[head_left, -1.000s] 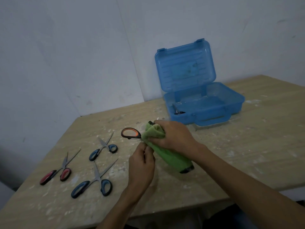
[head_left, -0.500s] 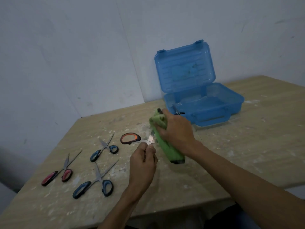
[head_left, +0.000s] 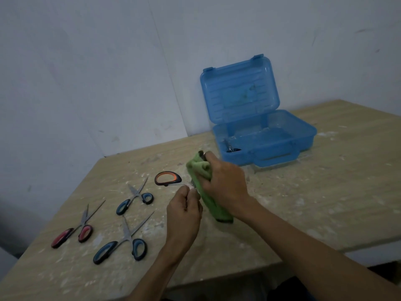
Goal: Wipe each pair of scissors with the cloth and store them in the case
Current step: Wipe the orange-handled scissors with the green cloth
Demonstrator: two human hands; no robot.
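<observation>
Our left hand (head_left: 184, 210) pinches the orange-handled scissors (head_left: 168, 178); our right hand (head_left: 225, 181), just beside it, grips the green cloth (head_left: 205, 185) around their blades, near the open case (head_left: 263, 135).

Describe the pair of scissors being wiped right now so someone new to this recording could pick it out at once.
Start at the open blue case at the back of the wooden table and come toward the two hands in front of it. The left hand pinches the orange-handled scissors while the right hand rubs the green cloth along them. Unlike the three pairs lying further left, these alone are held.
</observation>
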